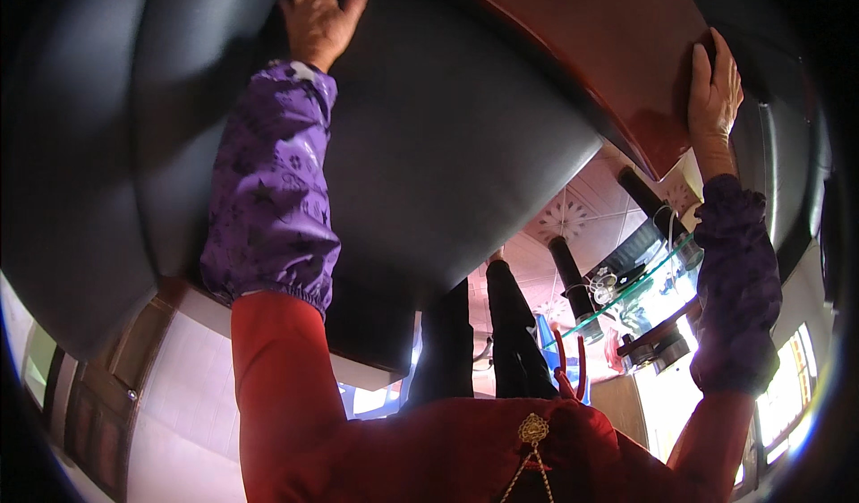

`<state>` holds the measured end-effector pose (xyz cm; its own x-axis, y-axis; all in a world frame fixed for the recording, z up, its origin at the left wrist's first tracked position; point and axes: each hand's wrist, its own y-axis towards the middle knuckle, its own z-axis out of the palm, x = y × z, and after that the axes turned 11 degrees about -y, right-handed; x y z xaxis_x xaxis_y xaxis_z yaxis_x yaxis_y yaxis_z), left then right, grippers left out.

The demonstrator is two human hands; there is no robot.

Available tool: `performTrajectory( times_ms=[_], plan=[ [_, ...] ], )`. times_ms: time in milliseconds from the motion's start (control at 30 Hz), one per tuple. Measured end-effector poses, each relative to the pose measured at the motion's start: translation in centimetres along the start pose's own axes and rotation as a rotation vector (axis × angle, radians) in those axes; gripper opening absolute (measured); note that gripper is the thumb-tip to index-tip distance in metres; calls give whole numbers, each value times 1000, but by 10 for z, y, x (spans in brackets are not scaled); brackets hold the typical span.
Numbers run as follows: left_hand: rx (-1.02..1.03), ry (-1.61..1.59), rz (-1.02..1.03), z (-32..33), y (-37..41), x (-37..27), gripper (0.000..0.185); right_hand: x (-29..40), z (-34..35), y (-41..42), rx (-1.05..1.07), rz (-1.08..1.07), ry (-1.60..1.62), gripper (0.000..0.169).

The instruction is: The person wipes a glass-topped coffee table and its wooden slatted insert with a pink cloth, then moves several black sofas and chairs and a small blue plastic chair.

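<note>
My left hand (321,23) has its fingers spread, with the palm towards a smooth black leather-like sofa cushion (429,114) and nothing seen in its grasp. The tips of its fingers are cut off by the top of the picture. Over at the right, my right hand (715,90) rests at the edge of a glossy reddish-brown panel, likely a wooden sofa armrest (624,40), fingers stretched along it. What lies under that palm is hidden. Purple patterned sleeve covers (275,181) are on both forearms.
Black upholstery (74,134) rises on the left. Behind me, a glass-topped table (624,295) on dark cylindrical legs (570,281) holds small objects. Patterned floor tiles (564,218) show beneath. A brown wooden door (100,395) stands at lower left.
</note>
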<state>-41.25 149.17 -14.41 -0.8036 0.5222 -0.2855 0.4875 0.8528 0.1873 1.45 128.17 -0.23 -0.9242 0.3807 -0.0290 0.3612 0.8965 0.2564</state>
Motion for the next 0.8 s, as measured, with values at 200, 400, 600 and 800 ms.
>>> performTrajectory(
  times_ms=[200,400,600,800],
  plan=[
    [78,-13,-292,10,30,-22,63,-7,-4,-5,-12,-2,2,48],
    [-13,237,-239,53,27,-10,74,30,-12,4,-102,-7,-58,41],
    [160,43,-90,39,-49,-172,66,25,-18,-4,-104,51,-7,42],
    [304,-189,366,11,-173,-310,60,26,-15,-1,-117,77,-24,45]
  ],
)
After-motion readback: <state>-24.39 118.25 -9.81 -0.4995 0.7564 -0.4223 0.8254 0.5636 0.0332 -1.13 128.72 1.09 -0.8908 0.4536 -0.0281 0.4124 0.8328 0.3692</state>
